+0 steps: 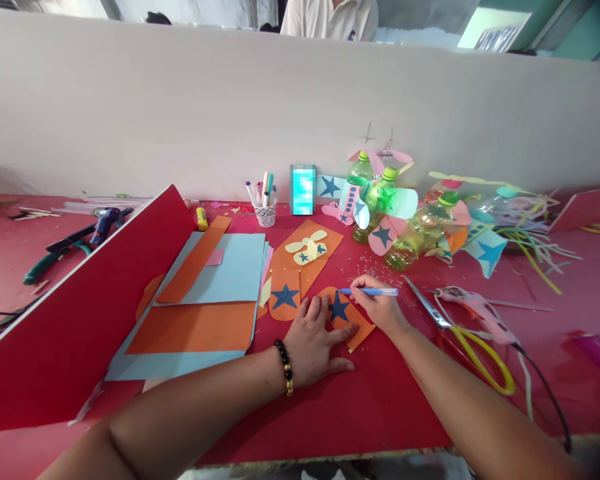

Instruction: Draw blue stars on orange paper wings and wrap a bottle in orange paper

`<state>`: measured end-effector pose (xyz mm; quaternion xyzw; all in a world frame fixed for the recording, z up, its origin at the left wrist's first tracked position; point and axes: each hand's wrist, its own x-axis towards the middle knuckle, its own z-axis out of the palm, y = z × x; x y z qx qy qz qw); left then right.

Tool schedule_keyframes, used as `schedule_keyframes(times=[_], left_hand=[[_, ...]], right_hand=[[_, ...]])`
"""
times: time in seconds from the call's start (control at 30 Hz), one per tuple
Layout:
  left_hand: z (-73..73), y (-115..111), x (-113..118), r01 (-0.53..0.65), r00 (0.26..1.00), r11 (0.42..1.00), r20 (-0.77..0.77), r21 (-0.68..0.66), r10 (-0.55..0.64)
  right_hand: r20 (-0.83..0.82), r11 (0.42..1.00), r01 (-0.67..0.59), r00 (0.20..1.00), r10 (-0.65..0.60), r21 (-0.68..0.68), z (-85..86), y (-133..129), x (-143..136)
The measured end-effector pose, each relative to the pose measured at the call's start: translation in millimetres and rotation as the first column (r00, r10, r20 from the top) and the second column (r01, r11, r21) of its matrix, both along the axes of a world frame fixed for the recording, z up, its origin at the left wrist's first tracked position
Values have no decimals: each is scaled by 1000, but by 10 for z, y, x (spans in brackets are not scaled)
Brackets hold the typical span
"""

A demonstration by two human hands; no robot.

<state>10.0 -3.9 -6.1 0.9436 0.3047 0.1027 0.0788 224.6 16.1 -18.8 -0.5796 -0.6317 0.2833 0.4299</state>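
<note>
My left hand (317,343) lies with its fingers spread, pressing on an orange paper piece (363,331) that bears a dark blue star (339,307). A blue pen (380,291) is pinched in my right hand (380,307), its tip at the top edge of that piece, near the star. Just left of it lies a second orange piece (284,312) with a blue star. Behind them, a pale yellow propeller-shaped cutout (307,245) with small stars rests on a larger orange sheet (330,233).
Scissors (485,357) and a pink glue gun (477,313) lie at right. Decorated plastic bottles (415,230) stand behind. Blue and orange sheets (230,267) are stacked left, beside a red divider (90,307). A pen cup (265,215) is at the back; a person (325,19) is beyond the partition.
</note>
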Motion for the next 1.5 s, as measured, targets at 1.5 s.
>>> schedule_keyframes(times=[1.5], left_hand=[[-24, 8, -2, -6, 1000, 1000, 13, -20, 6]], right_hand=[[-159, 997, 73, 984, -76, -23, 40, -10, 23]])
